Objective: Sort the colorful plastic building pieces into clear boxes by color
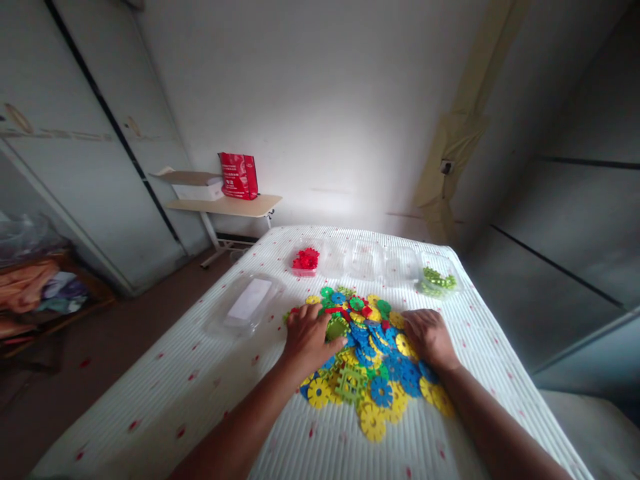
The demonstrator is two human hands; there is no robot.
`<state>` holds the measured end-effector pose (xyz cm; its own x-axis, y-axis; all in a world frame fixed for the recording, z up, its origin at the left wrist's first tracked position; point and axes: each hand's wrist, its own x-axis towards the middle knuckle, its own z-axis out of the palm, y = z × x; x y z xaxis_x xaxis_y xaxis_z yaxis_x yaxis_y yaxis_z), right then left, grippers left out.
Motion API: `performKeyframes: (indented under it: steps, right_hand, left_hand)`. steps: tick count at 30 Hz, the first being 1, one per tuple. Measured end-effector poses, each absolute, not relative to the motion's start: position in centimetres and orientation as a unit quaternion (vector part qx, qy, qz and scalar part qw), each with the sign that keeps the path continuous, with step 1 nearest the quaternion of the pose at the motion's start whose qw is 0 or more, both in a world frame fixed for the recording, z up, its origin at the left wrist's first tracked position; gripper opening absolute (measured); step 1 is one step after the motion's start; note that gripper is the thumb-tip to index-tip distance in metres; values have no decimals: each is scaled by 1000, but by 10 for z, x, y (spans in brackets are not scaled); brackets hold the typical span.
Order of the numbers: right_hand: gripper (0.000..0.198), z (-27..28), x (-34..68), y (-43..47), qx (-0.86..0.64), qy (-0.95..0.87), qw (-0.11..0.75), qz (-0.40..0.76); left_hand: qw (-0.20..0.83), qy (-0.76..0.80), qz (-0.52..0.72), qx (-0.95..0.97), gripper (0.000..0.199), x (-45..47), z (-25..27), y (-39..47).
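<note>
A heap of flower-shaped plastic discs (373, 421) in yellow, blue, green and red lies on the table in front of me. My left hand (311, 337) rests on the heap's left side, its fingers apart and the thumb stretched toward the middle. Beside that thumb is an olive-green piece (337, 329). At the heap's right edge, my right hand (431, 338) touches the discs with loosely bent fingers; their tips are partly hidden. Neither hand visibly grips a piece. A light-green square lattice piece (351, 385) lies near the front of the heap.
Behind the heap stand clear plastic containers (365, 261) in a row. Red pieces (306, 259) fill the left one, light-green pieces (438, 281) the right one. A clear lid with a white label (250, 298) lies at left. Further back, a small table (250, 207) holds a red bag (239, 176).
</note>
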<state>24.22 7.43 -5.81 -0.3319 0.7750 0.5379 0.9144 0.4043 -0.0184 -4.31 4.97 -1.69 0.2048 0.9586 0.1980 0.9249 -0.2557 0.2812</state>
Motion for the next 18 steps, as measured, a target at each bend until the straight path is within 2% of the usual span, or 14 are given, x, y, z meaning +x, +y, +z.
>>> performKeyframes:
  steps: [4, 7, 10, 13, 15, 18]
  right_hand:
    - [27, -59, 242, 74, -529, -804, 238, -135]
    - [28, -61, 243, 74, -530, -803, 239, -129]
    - [29, -63, 244, 75, -525, -804, 246, -130]
    - [29, -65, 245, 76, -517, -809, 250, -128]
    - [29, -65, 245, 77, -512, -813, 247, -123]
    - [29, -65, 245, 77, -507, -819, 243, -118]
  left_hand:
    - [54, 611, 159, 774, 42, -35, -20, 56]
    - [83, 601, 206, 767, 38, -34, -18, 58]
    - [157, 563, 322, 745, 40, -47, -10, 62]
    - [277, 534, 420, 680, 46, -71, 0, 64]
    - [331, 546, 432, 637, 47, -86, 0, 63]
    - [299, 582, 392, 646, 44, -98, -10, 58]
